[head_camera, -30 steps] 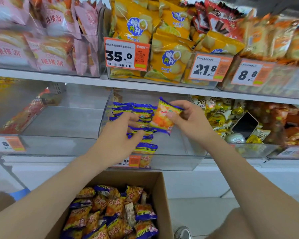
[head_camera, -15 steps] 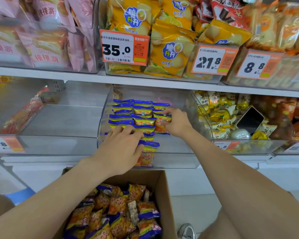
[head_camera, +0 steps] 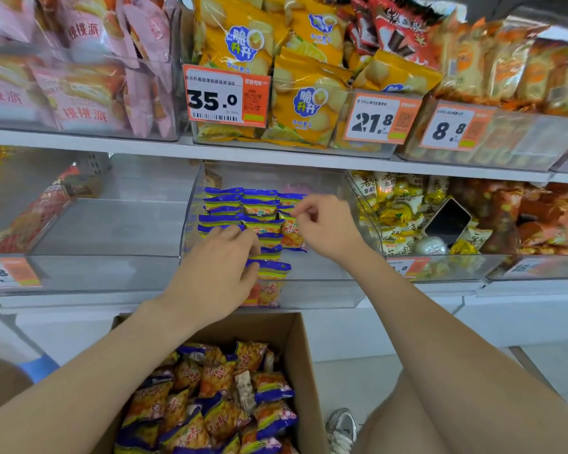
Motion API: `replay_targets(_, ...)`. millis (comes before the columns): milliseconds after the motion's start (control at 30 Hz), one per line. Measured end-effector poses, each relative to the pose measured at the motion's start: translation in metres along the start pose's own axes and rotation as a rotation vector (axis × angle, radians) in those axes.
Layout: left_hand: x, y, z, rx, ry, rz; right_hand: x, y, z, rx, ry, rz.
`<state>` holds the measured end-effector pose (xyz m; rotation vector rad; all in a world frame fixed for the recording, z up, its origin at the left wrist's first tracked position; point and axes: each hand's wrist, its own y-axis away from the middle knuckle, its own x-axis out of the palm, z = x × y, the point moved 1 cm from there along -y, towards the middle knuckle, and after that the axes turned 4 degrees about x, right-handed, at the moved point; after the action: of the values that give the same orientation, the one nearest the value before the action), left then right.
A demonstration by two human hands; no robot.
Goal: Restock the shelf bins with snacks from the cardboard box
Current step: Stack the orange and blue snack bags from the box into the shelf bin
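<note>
A clear bin is seen at the centre of the view, and rows of blue-and-orange packets are stood on edge inside it, packed towards its nine o'clock side; the left hand is laid on the front of these rows, its fingers bent over the packet tops and its thumb pressed against the nearest one, so that a few packets are clasped between them; the right hand is held just at three o'clock of the rows, its fingers curled and one fingertip brought to the top edge of an orange packet that is leant against the rows; whether that packet is pinched or merely touched cannot be told; a cardboard box is placed at six o'clock of the bin, open at the top, and a loose heap of the same snacks is piled in it; both forearms are stretched over the box; at nine o'clock of the clear bin a second bin is set, and at three o'clock a third bin is filled with yellow packs, on which a dark phone is laid; at twelve o'clock, on the upper shelf, yellow bags are stacked behind a price tag marked 35.0, with pink bags at their nine o'clock; a grey shoe is seen at five o'clock, just beside the box.
</note>
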<state>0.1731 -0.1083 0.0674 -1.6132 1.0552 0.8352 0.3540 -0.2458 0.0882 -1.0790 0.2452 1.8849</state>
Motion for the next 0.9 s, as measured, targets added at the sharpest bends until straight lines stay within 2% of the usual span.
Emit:
replay_targets(67,-0.010,0.009,-0.006,-0.010,0.078,-0.059,-0.010,0.026,0.029,-0.013,-0.173,0.285)
replay_targets(133,-0.016,0.024,-0.012,-0.024,0.135,-0.039,-0.010,0.055,0.049,-0.007,-0.213,0.612)
replay_targets(233,-0.005,0.049,-0.007,-0.006,0.087,0.249,0.007,0.096,0.050,0.055,-0.048,0.974)
replay_targets(300,0.013,0.066,0.003,-0.011,-0.003,0.498,0.028,0.119,0.038,0.051,0.145,1.094)
replay_targets(367,0.034,0.081,0.014,-0.042,-0.053,0.684,0.054,0.134,0.015,-0.011,0.398,1.079)
replay_targets(433,0.054,0.095,0.026,-0.086,-0.048,0.776,0.081,0.148,-0.010,-0.040,0.562,0.967)
replay_targets(533,0.084,0.116,0.041,-0.145,-0.031,0.902,0.111,0.170,-0.027,-0.018,0.572,0.877)
replay_targets(667,0.121,0.154,0.040,-0.155,-0.047,1.179,0.142,0.197,-0.031,-0.044,0.512,0.954)
replay_targets(733,0.134,0.170,0.036,-0.157,-0.062,1.278,0.155,0.208,-0.037,-0.065,0.515,0.930)
replay_targets(900,0.152,0.187,0.042,-0.166,-0.054,1.340,0.173,0.219,-0.051,-0.121,0.528,0.908)
